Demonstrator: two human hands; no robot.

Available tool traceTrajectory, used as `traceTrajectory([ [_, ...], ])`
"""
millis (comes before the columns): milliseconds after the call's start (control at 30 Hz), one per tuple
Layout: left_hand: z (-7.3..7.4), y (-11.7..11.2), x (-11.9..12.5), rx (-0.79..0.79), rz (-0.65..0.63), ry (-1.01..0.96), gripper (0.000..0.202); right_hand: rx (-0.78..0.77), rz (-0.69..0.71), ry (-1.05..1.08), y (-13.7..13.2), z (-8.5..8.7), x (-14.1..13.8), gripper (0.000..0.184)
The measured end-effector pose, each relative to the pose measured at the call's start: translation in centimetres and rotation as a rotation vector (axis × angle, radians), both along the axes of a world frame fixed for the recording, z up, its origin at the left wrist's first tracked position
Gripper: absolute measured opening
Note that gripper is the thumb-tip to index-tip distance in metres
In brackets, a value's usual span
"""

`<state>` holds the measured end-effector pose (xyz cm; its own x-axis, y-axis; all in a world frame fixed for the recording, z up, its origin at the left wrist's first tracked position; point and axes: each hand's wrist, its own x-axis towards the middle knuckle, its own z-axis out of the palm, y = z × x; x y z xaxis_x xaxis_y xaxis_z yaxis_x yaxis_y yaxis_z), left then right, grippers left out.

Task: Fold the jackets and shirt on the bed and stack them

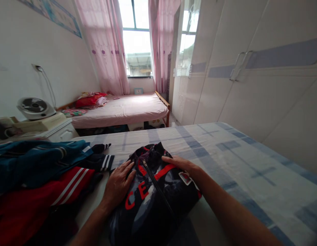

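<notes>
Over on the checked bed (250, 153), a black jacket (158, 212) lies zipped up right before the person. The left hand (120, 179) and right hand (182, 164) rest on its two sides, each grip apart, fingers laid out over the cloth; a red garment (27, 208) and a teal one lie at left.

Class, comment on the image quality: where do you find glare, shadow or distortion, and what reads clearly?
Head view: the upper window is blown out to white and mirrored in the glossy wardrobe; head view: the dark jacket sinks into shadow low down, yet its red letters read clearly; head view: wardrobe lines lean, wide-lens style.
</notes>
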<state>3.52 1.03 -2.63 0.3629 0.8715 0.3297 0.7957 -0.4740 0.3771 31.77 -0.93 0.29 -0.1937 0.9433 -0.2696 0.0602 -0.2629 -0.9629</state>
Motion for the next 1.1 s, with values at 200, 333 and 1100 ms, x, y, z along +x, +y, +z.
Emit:
traceTrajectory([
  [200,-0.9,1.0,-0.8,-0.072,0.022,-0.193,0.050,-0.226,-0.005,0.132,-0.2,0.1,-1.2,0.023],
  [333,-1.5,1.7,-1.6,-0.037,0.057,-0.356,0.054,-0.097,-0.116,0.242,-1.8,1.9,-1.4,0.017],
  [1100,-2.6,2.3,-1.6,-0.089,0.121,-0.285,0.067,0.218,-1.429,0.183,-13.3,-1.0,21.9,0.007],
])
